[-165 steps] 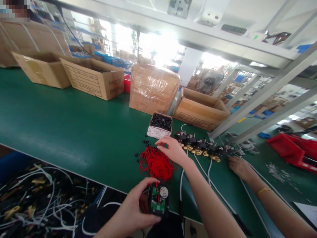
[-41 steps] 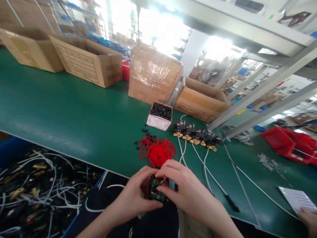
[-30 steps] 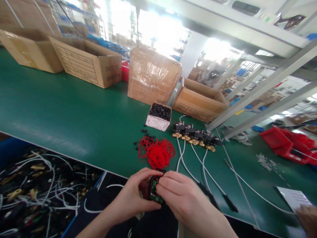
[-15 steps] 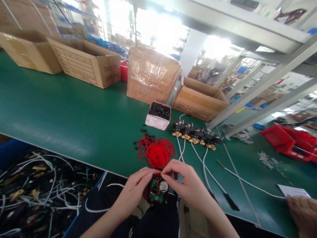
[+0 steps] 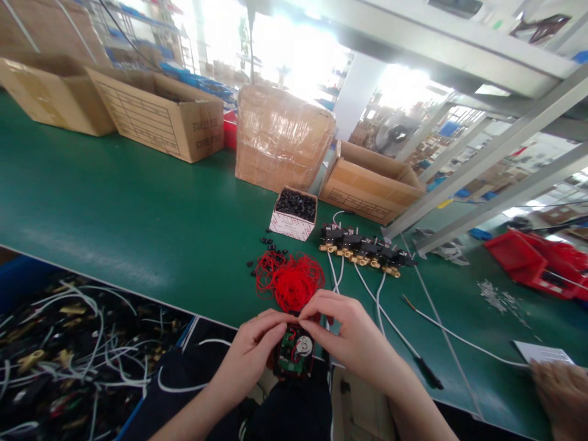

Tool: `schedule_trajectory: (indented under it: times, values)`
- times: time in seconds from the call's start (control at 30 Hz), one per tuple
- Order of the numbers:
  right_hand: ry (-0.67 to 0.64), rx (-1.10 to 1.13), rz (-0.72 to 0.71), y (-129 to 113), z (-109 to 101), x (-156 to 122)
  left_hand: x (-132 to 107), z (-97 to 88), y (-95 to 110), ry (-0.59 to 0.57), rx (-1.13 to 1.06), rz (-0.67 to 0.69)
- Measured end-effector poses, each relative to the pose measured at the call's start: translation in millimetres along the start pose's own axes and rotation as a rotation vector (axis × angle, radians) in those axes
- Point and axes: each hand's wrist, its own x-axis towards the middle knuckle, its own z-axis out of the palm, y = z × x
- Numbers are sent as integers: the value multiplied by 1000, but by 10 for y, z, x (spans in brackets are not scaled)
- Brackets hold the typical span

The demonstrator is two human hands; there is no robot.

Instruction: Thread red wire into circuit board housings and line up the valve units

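Note:
My left hand point(image 5: 252, 354) grips a small black module point(image 5: 295, 353) with a green circuit board, red wires and a round silver part, held just below the table's near edge. My right hand point(image 5: 353, 339) pinches at the module's top edge with thumb and fingertips. Just beyond my hands lies a pile of red rubber rings point(image 5: 290, 283) on the green table point(image 5: 138, 220). Behind the pile stands a small white box of black parts point(image 5: 294, 214). A row of black and brass valves point(image 5: 365, 252) with white cables lies to the right.
A blue bin point(image 5: 73, 349) of tangled valves and cables sits at lower left. Cardboard boxes point(image 5: 158, 122) and a wrapped carton point(image 5: 281, 138) line the table's far side. Another person's hand point(image 5: 561, 381) rests on a paper at lower right. Red trays point(image 5: 539, 266) stand far right.
My right hand came back from the red rings to the module and now pinches at its top. The other person's hand moved from the valves to the paper at lower right.

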Motion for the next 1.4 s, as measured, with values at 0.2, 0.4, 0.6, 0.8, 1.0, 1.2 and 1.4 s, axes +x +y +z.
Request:
schedule_trajectory:
  times: [0.2,0.4,0.6,0.8,1.0,1.2,1.4]
  values:
    - [-109,-51,71,-56,-3,165,11,17,-26,40,-10,20]
    - [-166,-103,94,-118,-9,245,17,0,12,30,8,32]
    - [-175,-108,92,-136,-5,264,9,10,28,33,13,34]
    - [-230,-92,145,-77,-77,262,8,-22,18,-1,29,32]
    - [-232,-63,245,-40,-208,146,-12,-41,-18,-23,13,-10]
    - [-168,123,346,39,-113,-19,-17,-32,-36,-19,17,-26]
    - [-60,426,387,201,121,-235,-27,-26,-44,-11,39,-33]
